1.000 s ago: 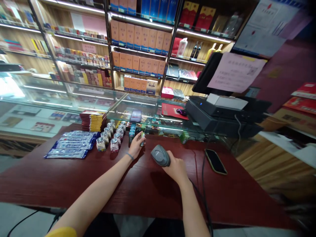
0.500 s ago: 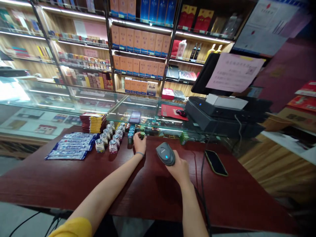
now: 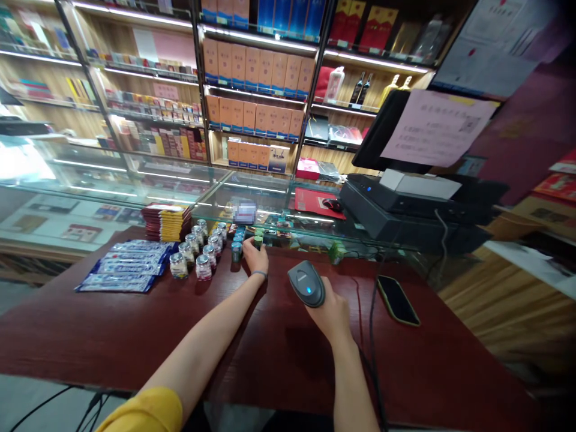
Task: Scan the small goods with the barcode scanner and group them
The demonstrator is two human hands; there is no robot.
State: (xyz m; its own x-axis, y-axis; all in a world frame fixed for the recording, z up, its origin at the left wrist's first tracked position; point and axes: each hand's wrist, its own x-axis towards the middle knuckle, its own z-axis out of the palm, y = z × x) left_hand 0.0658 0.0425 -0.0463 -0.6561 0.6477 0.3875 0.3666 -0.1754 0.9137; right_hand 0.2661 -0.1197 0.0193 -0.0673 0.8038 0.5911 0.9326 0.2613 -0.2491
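Observation:
In the head view, my right hand (image 3: 333, 309) is wrapped around the handle of a dark grey barcode scanner (image 3: 306, 284), which has a lit blue light on top. My left hand (image 3: 256, 258) reaches to the far side of the brown table, its fingers closed around a small green-topped container (image 3: 258, 241). Just left of it stands a row of small blue-topped containers (image 3: 236, 246). Farther left are rows of small clear jars (image 3: 204, 266) with silvery lids. The undersides of my left fingers are partly hidden.
Blue-and-white flat packets (image 3: 128, 264) and stacked red and yellow packets (image 3: 173, 223) lie at left. A phone (image 3: 398, 300) lies at right beside the scanner's cable (image 3: 371, 336). Behind are a glass counter (image 3: 216, 198), a small green box (image 3: 335, 252) and a monitor (image 3: 382, 132).
The view has shifted slightly. My left hand stays at the green-topped container, its fingers settled around it. My right hand holds the scanner much as before.

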